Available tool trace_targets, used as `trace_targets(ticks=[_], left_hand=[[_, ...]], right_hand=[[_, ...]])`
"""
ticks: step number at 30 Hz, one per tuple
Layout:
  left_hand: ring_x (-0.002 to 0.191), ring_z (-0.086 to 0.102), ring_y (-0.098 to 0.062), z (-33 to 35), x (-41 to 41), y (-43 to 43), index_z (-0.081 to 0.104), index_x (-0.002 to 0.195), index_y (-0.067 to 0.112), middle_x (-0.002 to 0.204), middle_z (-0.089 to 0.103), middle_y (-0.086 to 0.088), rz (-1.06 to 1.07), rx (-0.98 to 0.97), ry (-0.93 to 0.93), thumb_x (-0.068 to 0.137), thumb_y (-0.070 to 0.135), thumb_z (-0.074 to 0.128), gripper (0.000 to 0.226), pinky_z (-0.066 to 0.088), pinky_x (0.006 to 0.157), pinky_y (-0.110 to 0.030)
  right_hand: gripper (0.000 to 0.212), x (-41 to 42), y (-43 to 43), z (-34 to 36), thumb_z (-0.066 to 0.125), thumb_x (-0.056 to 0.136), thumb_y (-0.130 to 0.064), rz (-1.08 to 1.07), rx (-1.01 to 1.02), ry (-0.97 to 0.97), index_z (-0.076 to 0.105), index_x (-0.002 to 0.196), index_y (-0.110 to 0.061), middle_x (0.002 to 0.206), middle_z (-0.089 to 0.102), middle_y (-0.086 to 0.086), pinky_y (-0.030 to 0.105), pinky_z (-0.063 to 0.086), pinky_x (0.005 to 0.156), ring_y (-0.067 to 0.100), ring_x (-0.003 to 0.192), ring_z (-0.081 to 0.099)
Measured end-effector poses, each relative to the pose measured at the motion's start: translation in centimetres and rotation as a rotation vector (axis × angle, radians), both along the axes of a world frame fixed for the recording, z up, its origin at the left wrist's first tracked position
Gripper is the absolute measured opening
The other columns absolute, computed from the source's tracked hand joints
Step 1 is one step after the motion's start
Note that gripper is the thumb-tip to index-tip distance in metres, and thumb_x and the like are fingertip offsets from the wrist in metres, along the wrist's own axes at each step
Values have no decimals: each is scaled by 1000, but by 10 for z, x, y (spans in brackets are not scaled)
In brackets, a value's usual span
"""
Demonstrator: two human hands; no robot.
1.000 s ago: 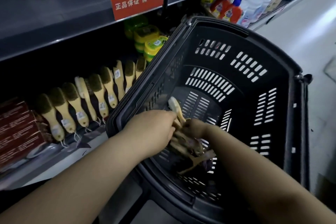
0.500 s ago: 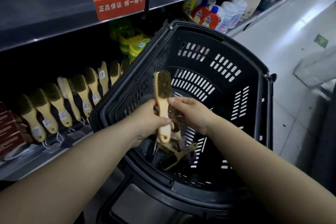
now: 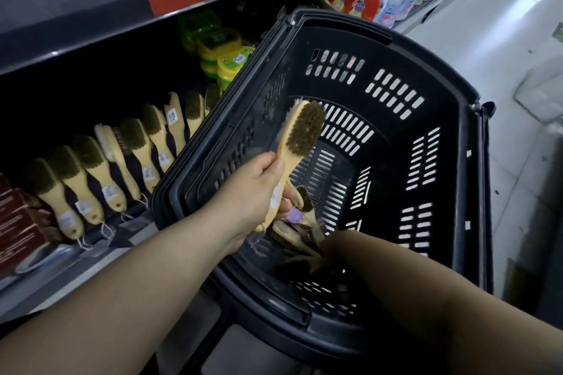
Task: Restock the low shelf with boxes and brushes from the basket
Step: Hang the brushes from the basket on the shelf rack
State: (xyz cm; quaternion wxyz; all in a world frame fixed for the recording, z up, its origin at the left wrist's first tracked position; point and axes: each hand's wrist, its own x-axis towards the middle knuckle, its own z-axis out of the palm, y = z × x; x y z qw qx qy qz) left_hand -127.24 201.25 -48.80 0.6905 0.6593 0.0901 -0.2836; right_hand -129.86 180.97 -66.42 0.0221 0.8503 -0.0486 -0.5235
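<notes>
Left of the left grip (image 3: 259, 192), which clasps one brush (image 3: 300, 134) by its handle, bristle head tilted up-right above the basket (image 3: 393, 179), lies the low shelf (image 3: 91, 265) with its brush row (image 3: 91, 167); right grip (image 3: 330, 248), deep among basket brushes (image 3: 289, 234), closure unreadable.

Basket mouth: the basket (image 3: 380, 36) is open above; its far half, centre right of the frame, shows bare slotted floor.
Basket floor, near end: loose brushes (image 3: 292, 234) are heaped here, with the right hand (image 3: 332, 250) among them in shadow.
Left rim: the left hand (image 3: 253, 195) grips the held brush (image 3: 301, 134) above it.
Low shelf: the brush row (image 3: 100, 167) is packed from the red boxes (image 3: 15, 222) to the green tubs (image 3: 225, 52); the basket rim crosses its right end.
Shelf opening: a dark open band lies under the upper shelf board (image 3: 91, 24).
Aisle: bare floor (image 3: 502, 39), upper right.
</notes>
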Motion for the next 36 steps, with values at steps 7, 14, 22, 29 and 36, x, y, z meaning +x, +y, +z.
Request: trace_targets(ticks=[7, 14, 22, 29, 36], left_hand=[[46, 47, -4, 0, 7, 0, 63, 95, 12, 59, 47, 5, 29, -17, 12, 90, 47, 49, 38, 46, 50, -18], [45, 46, -6, 3, 8, 0, 61, 99, 11, 59, 49, 2, 222, -169, 104, 102, 26, 36, 29, 46, 44, -19], [45, 62, -17, 8, 4, 3, 67, 98, 10, 67, 71, -8, 260, -168, 145, 99, 46, 30, 52, 43, 36, -22], [53, 63, -18, 8, 2, 4, 55, 117, 9, 73, 67, -6, -59, -254, 126, 75, 44, 60, 55, 49, 44, -25], [88, 65, -22, -6, 6, 3, 55, 98, 17, 88, 67, -4, 34, 245, -147, 84, 15, 65, 18, 53, 78, -37]], right_hand=[[29, 45, 17, 90, 43, 98, -21, -53, 254, 83, 64, 102, -2, 81, 56, 7, 23, 42, 57, 15, 61, 52], [21, 33, 33, 171, 39, 95, -2, -994, 1279, -92, 54, 105, -12, 81, 67, 5, 23, 41, 60, 15, 72, 61], [24, 14, 56, 190, 44, 96, -11, -690, 1375, -156, 50, 119, -4, 83, 69, 5, 15, 46, 56, 8, 63, 63], [6, 20, 55, 193, 48, 96, -12, -410, 1232, -260, 51, 99, -8, 78, 64, 14, 23, 46, 59, 22, 68, 58], [22, 51, 46, 174, 75, 77, -12, -222, 962, -130, 60, 90, -20, 79, 65, -8, 12, 48, 64, 0, 68, 62]])
